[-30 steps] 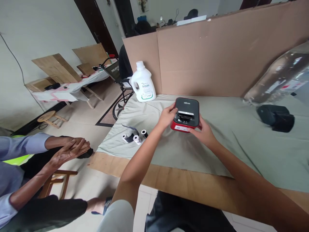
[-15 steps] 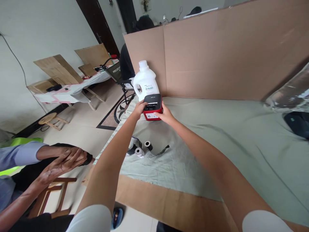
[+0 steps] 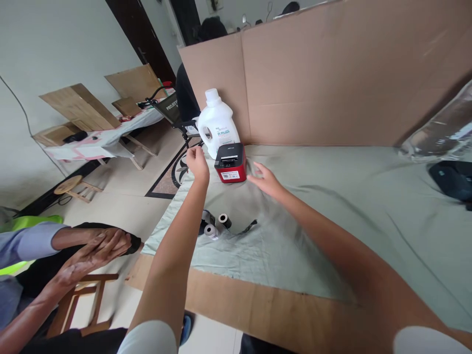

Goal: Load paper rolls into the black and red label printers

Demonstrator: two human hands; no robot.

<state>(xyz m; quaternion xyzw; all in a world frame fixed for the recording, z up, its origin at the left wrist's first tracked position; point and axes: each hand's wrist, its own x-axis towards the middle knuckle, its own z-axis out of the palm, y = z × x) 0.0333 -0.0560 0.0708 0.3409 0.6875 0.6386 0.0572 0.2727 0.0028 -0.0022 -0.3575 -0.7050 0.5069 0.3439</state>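
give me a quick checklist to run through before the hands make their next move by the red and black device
1. Red and black device resting on the cloth: ok, it sits level on its base.
2. Left hand off the device: ok, curled, with a gap between them.
3. Right hand off the device: cannot tell, the open fingers are too close to its side to judge contact.
4. White jug upright: ok, standing behind the device.
5. Gap between jug and device: cannot tell, the device overlaps the jug in view.
6. Black roll and white roll clear of the device: ok, both nearer the person.
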